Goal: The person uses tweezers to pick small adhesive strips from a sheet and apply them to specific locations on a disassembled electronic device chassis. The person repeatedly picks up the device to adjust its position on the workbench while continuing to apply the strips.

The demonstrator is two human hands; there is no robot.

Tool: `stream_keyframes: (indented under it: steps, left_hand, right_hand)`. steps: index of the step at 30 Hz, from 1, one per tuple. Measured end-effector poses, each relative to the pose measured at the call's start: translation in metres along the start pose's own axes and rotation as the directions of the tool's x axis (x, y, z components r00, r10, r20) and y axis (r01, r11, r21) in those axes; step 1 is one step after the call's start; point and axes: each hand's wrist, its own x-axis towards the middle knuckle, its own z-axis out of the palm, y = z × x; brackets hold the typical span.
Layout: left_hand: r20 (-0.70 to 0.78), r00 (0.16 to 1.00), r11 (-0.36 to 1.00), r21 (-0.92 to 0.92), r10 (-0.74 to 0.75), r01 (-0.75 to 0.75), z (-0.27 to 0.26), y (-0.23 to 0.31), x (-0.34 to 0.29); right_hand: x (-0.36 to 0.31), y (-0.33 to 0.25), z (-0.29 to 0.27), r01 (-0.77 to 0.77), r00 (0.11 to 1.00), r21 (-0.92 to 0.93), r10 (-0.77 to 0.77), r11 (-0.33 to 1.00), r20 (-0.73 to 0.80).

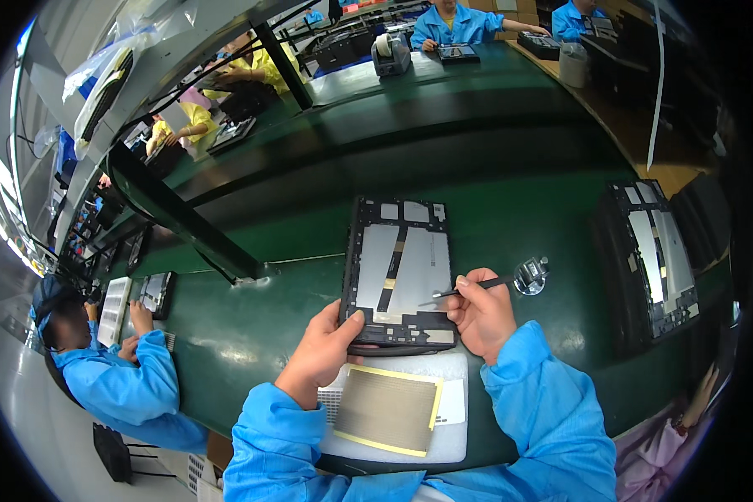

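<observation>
An opened tablet-like device (418, 268), with a black frame, silver plates and a dark ribbon strip, lies in front of me on a dark stack. My left hand (322, 347) grips its lower left edge, thumb on top and fingers beneath. Between thumb and fingers of my right hand (484, 316) is a pair of dark tweezers (485, 284), their pale tips pointing left over the device's lower right area. Nearer to me, a sheet of fine strips with yellow borders (386, 410) rests on a white foam pad (456, 372).
A small clear round dish with a metallic piece (530, 276) stands right of my right hand. Farther right is a stack of similar devices (654, 259). A dark green post (184, 213) rises from the bench at left. Co-workers sit at left and across; a tape dispenser (391, 55) stands far off.
</observation>
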Motion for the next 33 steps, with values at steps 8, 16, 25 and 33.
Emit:
stream_keyframes:
  steps: [8, 16, 25, 33]
  left_hand:
    - [-0.031, 0.981, 0.808, -0.563, 0.19, -0.174, -0.034, 0.01, 0.007]
    - [-0.325, 0.916, 0.664, -0.634, 0.236, -0.396, -0.058, -0.013, 0.058]
    - [-0.456, 0.883, 0.662, -0.63, 0.109, -0.407, -0.047, -0.011, 0.071]
    - [-0.307, 0.911, 0.636, -0.652, 0.276, -0.413, -0.108, -0.037, -0.047]
  right_hand:
    - [-0.008, -0.009, 0.001, 0.161, 0.984, 0.087, -0.166, 0.983, 0.056]
    - [-0.005, 0.005, 0.001, 0.092, 0.993, -0.037, -0.089, 0.995, 0.077]
    - [-0.004, 0.005, 0.003, 0.072, 0.996, -0.157, -0.061, 0.985, 0.07]
    - [-0.003, 0.005, 0.004, 0.08, 0.996, -0.201, -0.07, 0.976, 0.06]
